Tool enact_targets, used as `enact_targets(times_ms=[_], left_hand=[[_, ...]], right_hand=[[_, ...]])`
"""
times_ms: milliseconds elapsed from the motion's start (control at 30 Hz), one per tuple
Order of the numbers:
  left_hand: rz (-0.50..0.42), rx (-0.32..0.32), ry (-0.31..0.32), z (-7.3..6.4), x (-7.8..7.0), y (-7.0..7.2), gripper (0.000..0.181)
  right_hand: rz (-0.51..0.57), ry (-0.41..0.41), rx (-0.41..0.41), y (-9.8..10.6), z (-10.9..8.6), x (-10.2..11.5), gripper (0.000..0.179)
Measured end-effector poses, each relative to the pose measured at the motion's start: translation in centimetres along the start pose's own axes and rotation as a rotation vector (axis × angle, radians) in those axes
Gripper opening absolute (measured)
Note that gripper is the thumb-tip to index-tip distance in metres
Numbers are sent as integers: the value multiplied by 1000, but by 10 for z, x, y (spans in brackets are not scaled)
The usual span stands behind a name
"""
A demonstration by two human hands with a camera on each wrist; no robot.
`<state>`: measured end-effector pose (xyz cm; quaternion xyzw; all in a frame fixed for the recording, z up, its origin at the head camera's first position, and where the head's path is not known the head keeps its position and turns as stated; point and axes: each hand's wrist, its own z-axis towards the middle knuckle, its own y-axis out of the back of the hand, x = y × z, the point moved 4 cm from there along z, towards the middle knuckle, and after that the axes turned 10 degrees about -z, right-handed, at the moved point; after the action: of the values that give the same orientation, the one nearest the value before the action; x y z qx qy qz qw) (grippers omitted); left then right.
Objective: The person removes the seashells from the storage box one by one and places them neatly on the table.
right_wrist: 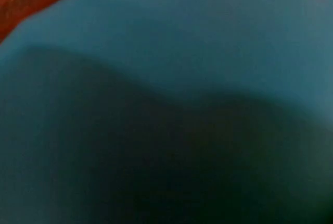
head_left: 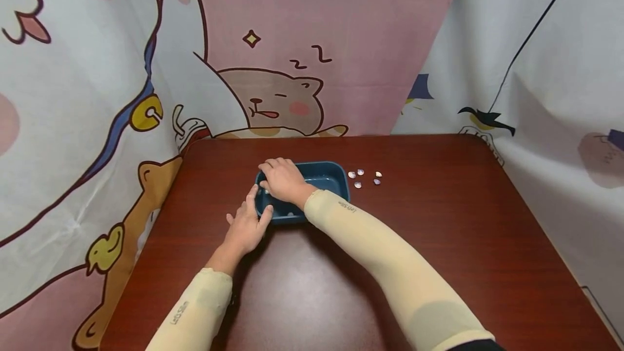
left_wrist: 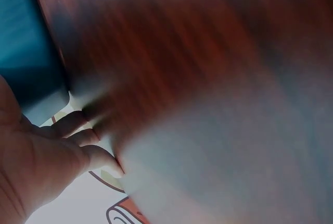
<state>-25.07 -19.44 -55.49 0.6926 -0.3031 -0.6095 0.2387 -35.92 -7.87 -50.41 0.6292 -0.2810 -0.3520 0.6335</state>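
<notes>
A dark blue rectangular tray [head_left: 325, 171] sits on the table. My left hand [head_left: 245, 227] is at its near left corner, thumb by the front rim and straight fingers along the left side. The left wrist view shows this hand [left_wrist: 41, 153] beside the tray wall [left_wrist: 31, 41]. My right hand [head_left: 284, 179] reaches over the tray's left part, palm down, its thumb apart from the fingers. A small pale piece [head_left: 267, 192] shows below that thumb, and another pale piece [head_left: 290, 214] lies near the front wall. The right wrist view is dark and blurred against the tray [right_wrist: 208, 41].
Several small shell-like pieces [head_left: 360, 172] in white and purple lie on the reddish-brown table [head_left: 439, 205], right of the tray. A cartoon-printed cloth [head_left: 351, 42] hangs behind the table and along both sides.
</notes>
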Motion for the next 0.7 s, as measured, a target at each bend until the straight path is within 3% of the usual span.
enact_targets(times_ms=[333, 500, 700], left_hand=[[2, -12, 2, -2, 3, -2, 79], [7, -30, -16, 0, 3, -2, 80], [10, -32, -23, 1, 2, -1, 80]], right_hand=[[40, -86, 60, -2, 5, -16, 66], [-42, -137, 96, -5, 8, -23, 73], [-143, -175, 158, -12, 11, -26, 48]])
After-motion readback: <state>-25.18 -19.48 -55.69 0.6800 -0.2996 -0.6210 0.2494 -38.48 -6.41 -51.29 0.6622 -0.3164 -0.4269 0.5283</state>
